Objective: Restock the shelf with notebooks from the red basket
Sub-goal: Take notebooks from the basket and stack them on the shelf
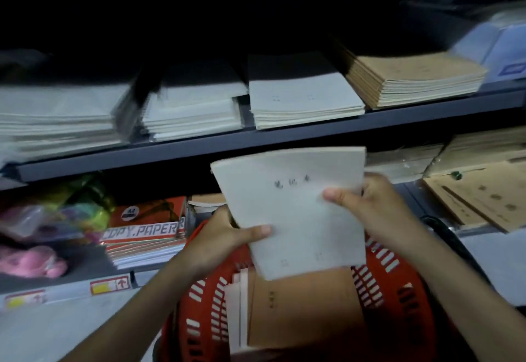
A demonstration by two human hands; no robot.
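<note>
A thin stack of white notebooks (296, 210) is held in the air above the red basket (398, 290), just below the grey shelf edge (256, 139). My left hand (227, 233) grips its lower left edge, thumb on the cover. My right hand (373, 205) grips the right edge, thumb on top too. Inside the basket lie a brown notebook (304, 310) and some pale ones (236, 304) standing on edge. On the shelf above sit a white notebook stack (301, 99) and a brown notebook stack (412, 77).
More white stacks (57, 116) fill the upper shelf's left side. The lower shelf holds red copy-paper packs (145, 228), colourful bags (51, 213) at the left and brown cardboard items (484, 193) at the right. Pale blue books (501, 48) sit at the top right.
</note>
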